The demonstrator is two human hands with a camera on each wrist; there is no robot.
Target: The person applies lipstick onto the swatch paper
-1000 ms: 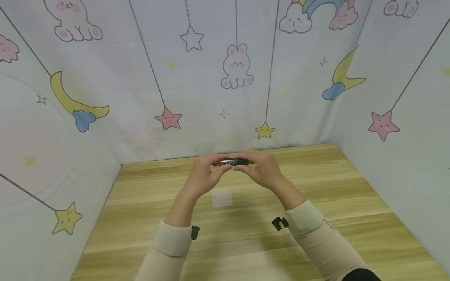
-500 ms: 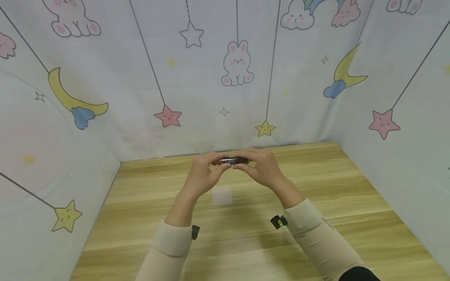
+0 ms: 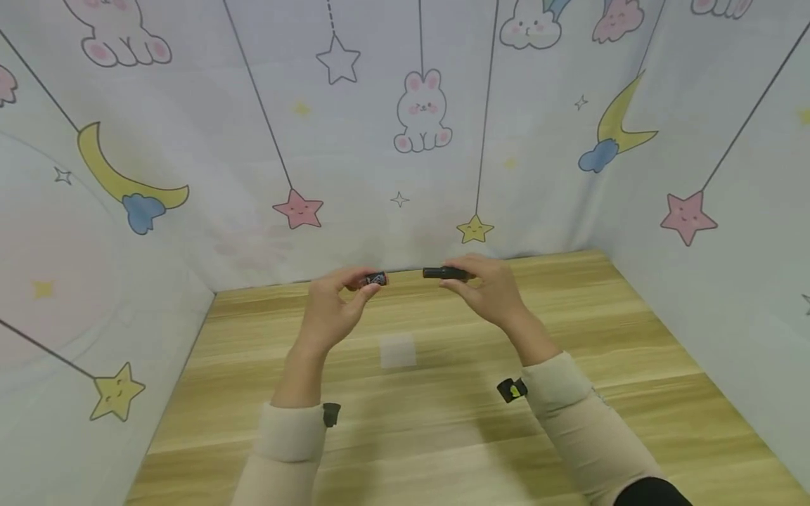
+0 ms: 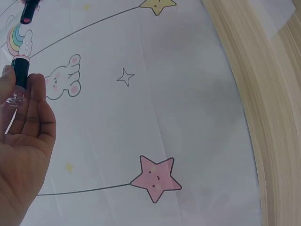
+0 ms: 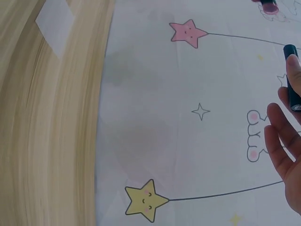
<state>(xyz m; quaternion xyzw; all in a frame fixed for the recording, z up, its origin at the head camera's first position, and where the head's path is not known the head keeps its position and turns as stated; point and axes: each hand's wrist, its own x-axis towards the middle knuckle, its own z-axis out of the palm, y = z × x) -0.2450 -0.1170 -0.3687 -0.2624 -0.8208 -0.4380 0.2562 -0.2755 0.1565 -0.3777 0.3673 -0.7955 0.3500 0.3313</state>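
Note:
My left hand pinches a short, dark lipstick tube with a printed label between thumb and fingers. In the left wrist view this tube has a pinkish rim at its upper end and a clear part at the bottom. A slim black cap is gripped by my right hand, its free end pointing left at the tube. The two pieces are apart, roughly level, above the table's far edge. In the right wrist view, the thumb covers part of the cap, while the other fingers spread loosely.
A small whitish square lies on the wood-grain table below the hands. Behind and at both sides hangs a white cloth printed with stars, moons and rabbits. Both wrists carry small black devices.
Earlier both hands held the pieces joined as one tube. Now the cap is off: my left hand has moved left with the tube, my right hand slightly right with the cap.

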